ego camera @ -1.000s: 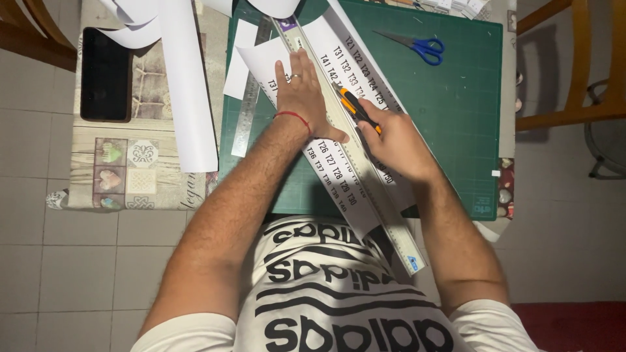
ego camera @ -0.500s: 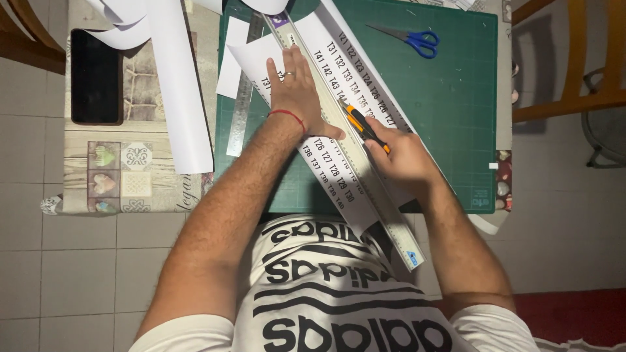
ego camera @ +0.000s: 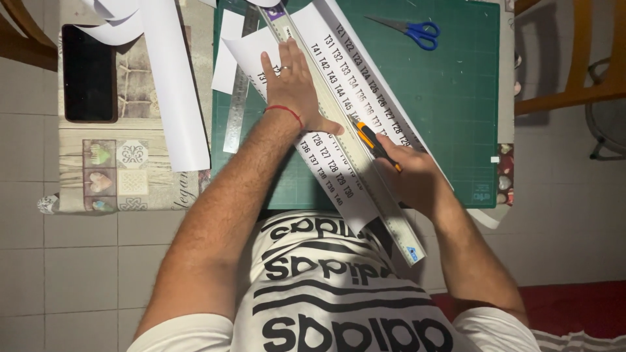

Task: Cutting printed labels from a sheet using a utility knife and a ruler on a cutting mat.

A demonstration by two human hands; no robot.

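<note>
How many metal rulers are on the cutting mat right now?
2. A long ruler lies diagonally under the left hand, along the printed sheet. A steel ruler lies near the mat's left edge, partly covered by paper.

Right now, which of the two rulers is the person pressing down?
The long pale ruler lying diagonally over the printed sheet: the left hand rests flat on it. The thinner steel ruler lies untouched at the green mat's left edge.

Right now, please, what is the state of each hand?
Left hand: open, pressed flat on the long metal ruler and printed paper sheet.
Right hand: closed, holding the orange utility knife against the ruler's edge.
</note>
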